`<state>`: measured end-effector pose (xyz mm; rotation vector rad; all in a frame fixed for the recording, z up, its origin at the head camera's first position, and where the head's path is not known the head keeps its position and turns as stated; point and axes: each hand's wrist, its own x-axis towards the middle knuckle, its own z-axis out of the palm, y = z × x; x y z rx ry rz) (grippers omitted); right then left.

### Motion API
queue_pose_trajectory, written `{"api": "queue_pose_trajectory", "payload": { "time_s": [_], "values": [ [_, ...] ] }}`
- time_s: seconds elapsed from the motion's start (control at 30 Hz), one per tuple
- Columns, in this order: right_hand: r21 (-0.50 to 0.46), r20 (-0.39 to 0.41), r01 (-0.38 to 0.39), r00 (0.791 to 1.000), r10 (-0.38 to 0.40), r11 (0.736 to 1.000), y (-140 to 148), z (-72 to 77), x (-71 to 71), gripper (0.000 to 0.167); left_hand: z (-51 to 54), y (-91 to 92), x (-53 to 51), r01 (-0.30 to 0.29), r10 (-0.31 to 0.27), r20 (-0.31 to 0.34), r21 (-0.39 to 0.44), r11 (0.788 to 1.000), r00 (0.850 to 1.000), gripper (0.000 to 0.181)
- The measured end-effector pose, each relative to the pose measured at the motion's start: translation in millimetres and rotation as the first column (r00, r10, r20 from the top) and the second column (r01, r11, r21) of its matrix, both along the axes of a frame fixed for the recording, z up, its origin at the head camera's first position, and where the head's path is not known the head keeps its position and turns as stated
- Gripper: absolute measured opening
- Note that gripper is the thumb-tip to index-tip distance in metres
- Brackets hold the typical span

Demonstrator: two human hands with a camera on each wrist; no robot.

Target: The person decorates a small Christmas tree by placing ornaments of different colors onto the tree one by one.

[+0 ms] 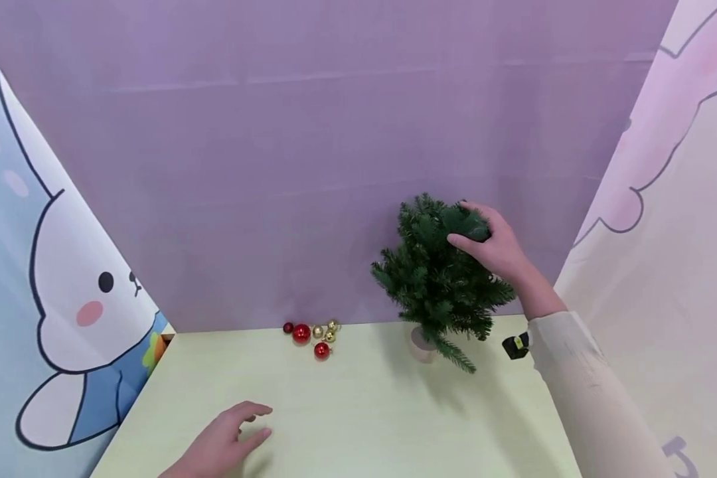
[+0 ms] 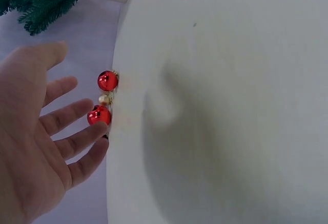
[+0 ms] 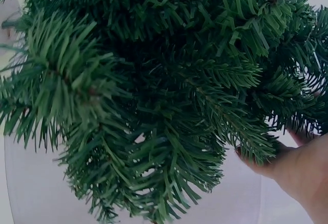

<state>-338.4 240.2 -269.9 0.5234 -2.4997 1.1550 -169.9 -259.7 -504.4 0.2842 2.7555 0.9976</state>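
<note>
A small green artificial tree [image 1: 439, 272] stands in a pale round pot [image 1: 421, 345] at the back of the table, right of centre. My right hand [image 1: 492, 245] grips its upper part from the right, thumb in front, the other fingers partly hidden by foliage. Branches [image 3: 154, 101] fill most of the right wrist view, with the right hand [image 3: 297, 167] at the edge. Over the front left of the table hovers my left hand [image 1: 224, 438], empty, fingers spread and slightly bent; the left wrist view shows this hand's palm [image 2: 31, 147].
Red baubles [image 1: 301, 334] and small gold baubles [image 1: 318, 331] lie together at the table's back edge, left of the tree. A small black object [image 1: 516, 346] with a yellow-green mark lies near the right edge. Behind hangs a purple backdrop [image 1: 305, 166]; printed panels flank both sides.
</note>
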Motion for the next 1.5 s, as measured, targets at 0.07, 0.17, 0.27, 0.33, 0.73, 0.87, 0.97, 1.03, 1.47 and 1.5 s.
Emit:
{"api": "queue_pose_trajectory", "payload": {
  "time_s": [0.07,0.17,0.27,0.33,0.73,0.87,0.97,1.03,1.47,1.5],
  "values": [
    [-0.024,-0.008,0.001,1.000,-0.001,1.000,2,-1.8,1.9,0.070,0.4,-0.2,-6.8,0.029,-0.028,-0.041,0.014,0.999,0.999,0.043],
    [-0.036,-0.017,0.006,1.000,-0.007,0.999,3,-1.1,4.3,0.067,4.9,-0.3,-17.3,0.034,-0.036,-0.114,-0.019,0.999,0.993,0.039],
    [-0.063,-0.030,-0.008,1.000,0.006,0.998,3,0.5,2.9,0.063,10.1,-1.9,-29.5,0.032,-0.048,-0.195,-0.080,0.996,0.980,0.031],
    [-0.094,-0.029,-0.016,0.999,0.013,0.995,3,1.1,2.2,0.059,12.5,-2.6,-37.7,0.040,-0.070,-0.246,-0.123,0.992,0.967,0.026],
    [-0.150,0.046,-0.025,0.998,0.032,0.988,-1,3.7,11.4,0.069,28.0,8.3,-91.5,0.102,-0.216,-0.320,-0.338,0.936,0.922,0.019],
    [-0.135,0.014,-0.021,1.000,0.023,0.991,2,0.2,8.3,0.061,24.0,23.3,-110.0,0.077,-0.177,-0.342,-0.287,0.955,0.923,0.022],
    [-0.123,-0.007,-0.011,1.000,0.010,0.992,3,-2.9,5.1,0.057,17.6,34.9,-120.1,0.033,-0.110,-0.347,-0.220,0.975,0.932,0.025],
    [-0.124,-0.004,-0.002,1.000,0.001,0.992,3,-4.5,4.2,0.057,13.9,41.3,-124.4,0.001,-0.063,-0.333,-0.182,0.983,0.941,0.028],
    [-0.146,0.039,0.066,0.997,-0.061,0.987,-1,-9.7,10.2,0.060,-4.3,71.2,-129.0,-0.167,0.113,-0.306,-0.154,0.974,0.945,0.055],
    [-0.147,0.035,0.062,0.998,-0.057,0.987,-2,-10.3,10.5,0.059,-7.0,73.1,-129.2,-0.187,0.130,-0.312,-0.162,0.969,0.941,0.057]
  ]
}}
